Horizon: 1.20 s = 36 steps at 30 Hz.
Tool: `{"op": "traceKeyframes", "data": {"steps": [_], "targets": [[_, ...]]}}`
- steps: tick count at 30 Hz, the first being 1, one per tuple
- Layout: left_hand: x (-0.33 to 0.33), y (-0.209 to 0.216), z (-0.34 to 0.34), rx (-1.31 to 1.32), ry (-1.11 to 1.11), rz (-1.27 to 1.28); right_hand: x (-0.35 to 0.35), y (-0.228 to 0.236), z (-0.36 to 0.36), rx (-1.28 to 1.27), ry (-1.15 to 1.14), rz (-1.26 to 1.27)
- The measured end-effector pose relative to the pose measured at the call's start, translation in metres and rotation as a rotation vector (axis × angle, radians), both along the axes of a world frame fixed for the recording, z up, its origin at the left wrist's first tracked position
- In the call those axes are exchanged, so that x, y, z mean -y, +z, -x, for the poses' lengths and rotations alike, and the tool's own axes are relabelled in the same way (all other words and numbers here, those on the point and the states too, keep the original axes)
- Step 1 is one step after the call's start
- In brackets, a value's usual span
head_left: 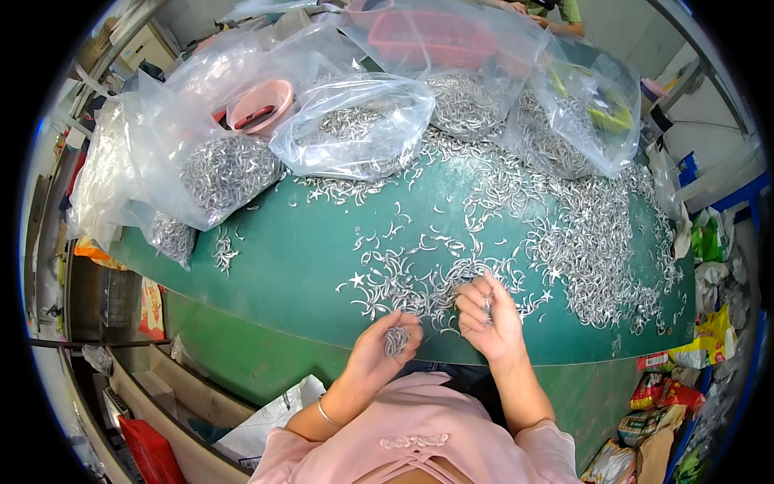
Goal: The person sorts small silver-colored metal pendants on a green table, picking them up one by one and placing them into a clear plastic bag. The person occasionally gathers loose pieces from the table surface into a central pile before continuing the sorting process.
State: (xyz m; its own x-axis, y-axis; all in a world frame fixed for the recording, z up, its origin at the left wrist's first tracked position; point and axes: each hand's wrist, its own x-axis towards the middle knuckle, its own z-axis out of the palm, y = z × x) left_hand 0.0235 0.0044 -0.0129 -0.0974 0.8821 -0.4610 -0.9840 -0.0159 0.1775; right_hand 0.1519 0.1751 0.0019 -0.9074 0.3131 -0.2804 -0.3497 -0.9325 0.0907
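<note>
My left hand (pixel 372 348) is curled around a small bunch of curved silver metal pieces (pixel 396 341), held just over the table's near edge. To its right, my right hand (pixel 498 329) has its fingers bent in, with a bit of silver showing between them. Its fingertips are at the near side of a loose scatter of the same crescent-like pieces (pixel 399 278) on the green table (pixel 298 266). A few star-shaped silver pieces lie among them. A much larger heap (pixel 592 250) spreads across the table's right side.
Clear plastic bags (pixel 355 133) filled with silver pieces line the table's far side. Among them stand a pink bowl (pixel 278 101) and a pink basin (pixel 431 39). Another person's arm (pixel 564 28) shows at the far edge. Coloured packages (pixel 653 391) lie at the right.
</note>
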Motion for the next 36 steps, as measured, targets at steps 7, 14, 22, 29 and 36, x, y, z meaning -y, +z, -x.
{"op": "traceKeyframes", "data": {"steps": [7, 14, 22, 29, 36], "targets": [[-0.008, 0.017, 0.004, 0.019, -0.046, -0.038, -0.012, 0.001, -0.008, 0.23, 0.09, 0.135], [0.001, 0.004, 0.012, 0.06, -0.024, -0.054, -0.088, 0.082, 0.033, 0.271, 0.1, -0.297], [-0.002, 0.008, 0.021, 0.046, 0.002, -0.106, -0.233, 0.236, 0.189, 0.81, -0.972, -2.549], [0.011, 0.004, 0.033, -0.001, 0.087, -0.042, -0.228, 0.216, 0.23, 1.278, 0.596, -3.155], [-0.003, 0.005, 0.028, 0.036, 0.031, -0.084, -0.29, 0.196, 0.214, 1.392, 0.43, -3.19]]}}
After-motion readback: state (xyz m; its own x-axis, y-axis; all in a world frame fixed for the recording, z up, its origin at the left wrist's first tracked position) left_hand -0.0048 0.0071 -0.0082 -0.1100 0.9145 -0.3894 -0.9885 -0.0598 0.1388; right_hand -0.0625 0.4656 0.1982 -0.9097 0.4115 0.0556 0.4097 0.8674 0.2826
